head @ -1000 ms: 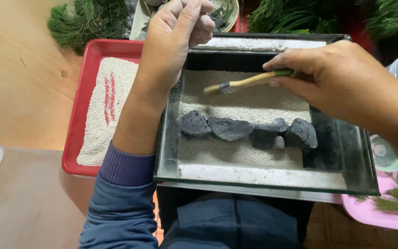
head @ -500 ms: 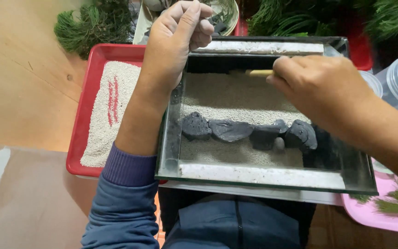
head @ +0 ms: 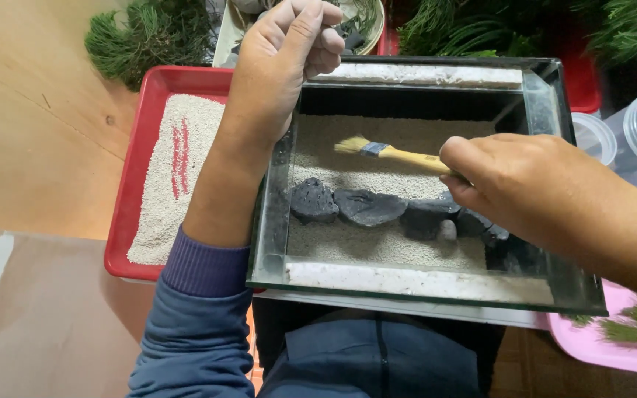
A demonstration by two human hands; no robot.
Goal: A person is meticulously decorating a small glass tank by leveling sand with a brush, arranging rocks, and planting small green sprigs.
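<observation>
My right hand (head: pixel 547 195) grasps the wooden handle of a small brush (head: pixel 388 151), its pale bristles resting on the sand inside the glass tank (head: pixel 554 96), while my left hand (head: pixel 282 63) grips the tank's far left corner, fingers curled over the rim. A row of dark stones (head: pixel 377 210) lies across the sand just nearer me than the brush, with open sand behind and in front. The tank sits on my lap against a red tray (head: pixel 138 147) of pale grit on the wooden floor (head: pixel 31 125), pine sprigs (head: pixel 149 33) crowding the far edge.
</observation>
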